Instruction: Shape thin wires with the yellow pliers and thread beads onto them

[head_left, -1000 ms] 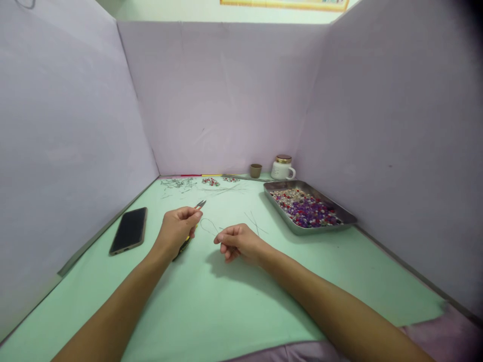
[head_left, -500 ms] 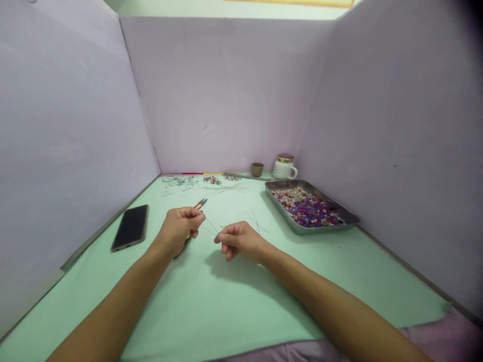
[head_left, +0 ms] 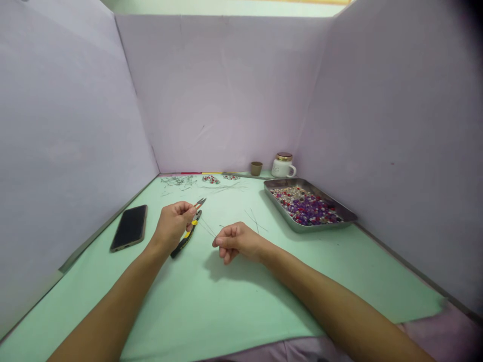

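Note:
Thin wire (head_left: pixel 208 229) runs in two fine strands between my hands. My left hand (head_left: pixel 174 223) is closed in a pinch at its upper left end. The lower end goes into the pinched thumb and forefinger of my right hand (head_left: pixel 238 242). Beneath my left hand lie pliers (head_left: pixel 185 241) with black and yellow handles, partly covered by the fingers. Just past those fingers the blades of small red-handled snips (head_left: pixel 200 202) stick out; the rest of them is hidden. Loose wires (head_left: pixel 256 221) lie crossed on the green cloth beyond my right hand.
A metal tray (head_left: pixel 302 229) of red, purple and pale beads sits at the right. A phone (head_left: pixel 129 228) lies at the left. At the back are wire pieces (head_left: pixel 177 181), beaded pieces (head_left: pixel 210 179), a small cup (head_left: pixel 256 168) and a lidded mug (head_left: pixel 282 166). Pale walls surround three sides.
My left hand has shifted slightly up and to the left, uncovering more of the pliers. My right hand has moved a little left, still pinching the wire.

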Motion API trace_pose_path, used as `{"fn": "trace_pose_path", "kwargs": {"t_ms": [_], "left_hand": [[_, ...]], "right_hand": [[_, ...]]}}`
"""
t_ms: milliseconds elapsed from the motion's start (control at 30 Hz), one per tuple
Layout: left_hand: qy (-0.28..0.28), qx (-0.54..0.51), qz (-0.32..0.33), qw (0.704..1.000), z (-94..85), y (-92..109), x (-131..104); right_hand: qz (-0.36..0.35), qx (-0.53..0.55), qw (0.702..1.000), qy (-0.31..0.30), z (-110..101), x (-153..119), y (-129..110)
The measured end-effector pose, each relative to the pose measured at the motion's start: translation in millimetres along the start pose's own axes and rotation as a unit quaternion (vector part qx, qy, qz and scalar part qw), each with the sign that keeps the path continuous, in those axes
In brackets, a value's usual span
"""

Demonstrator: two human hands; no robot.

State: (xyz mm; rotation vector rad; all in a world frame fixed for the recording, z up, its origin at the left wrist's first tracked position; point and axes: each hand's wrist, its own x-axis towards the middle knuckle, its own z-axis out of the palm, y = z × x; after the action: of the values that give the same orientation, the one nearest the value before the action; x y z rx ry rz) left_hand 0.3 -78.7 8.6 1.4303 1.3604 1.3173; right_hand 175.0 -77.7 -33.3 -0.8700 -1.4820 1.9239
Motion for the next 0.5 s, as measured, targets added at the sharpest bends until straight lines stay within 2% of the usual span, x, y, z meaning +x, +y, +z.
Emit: {"fn": "trace_pose_path", "kwargs": {"t_ms": [167,233,300,333,433,467,500], "left_hand": [[0.041,-0.029,0.020,0.999,-10.1,-3.4,8.2],[0.068,-0.047,0.031,0.996,-18.8,-2.2,13.4],[0.070,-0.068,0.028,0.995,-26.5,0.3,17.5],[0.056,-0.078,0.020,0.995,-28.4,1.5,18.2],[-0.020,-0.098,-0.010,0.995,-21.6,3.7,12.3],[-0.047,-0.100,-0.018,0.994,-15.5,3.5,8.0],[-0.071,-0.101,-0.025,0.992,-8.4,3.0,3.2]], "right_hand": [[0.003,-0.020,1.000,-0.014,-5.6,-1.4,-0.9],[0.023,-0.051,0.998,-0.034,-12.2,-2.7,-3.0],[0.046,-0.088,0.995,-0.027,-20.5,-4.1,-7.8],[0.049,-0.101,0.994,-0.003,-24.8,-4.8,-11.1],[0.003,-0.082,0.985,0.149,-34.0,-6.3,-21.6],[-0.016,-0.054,0.982,0.182,-34.7,-6.5,-24.1],[-0.028,-0.019,0.982,0.187,-33.8,-6.7,-25.5]]}}
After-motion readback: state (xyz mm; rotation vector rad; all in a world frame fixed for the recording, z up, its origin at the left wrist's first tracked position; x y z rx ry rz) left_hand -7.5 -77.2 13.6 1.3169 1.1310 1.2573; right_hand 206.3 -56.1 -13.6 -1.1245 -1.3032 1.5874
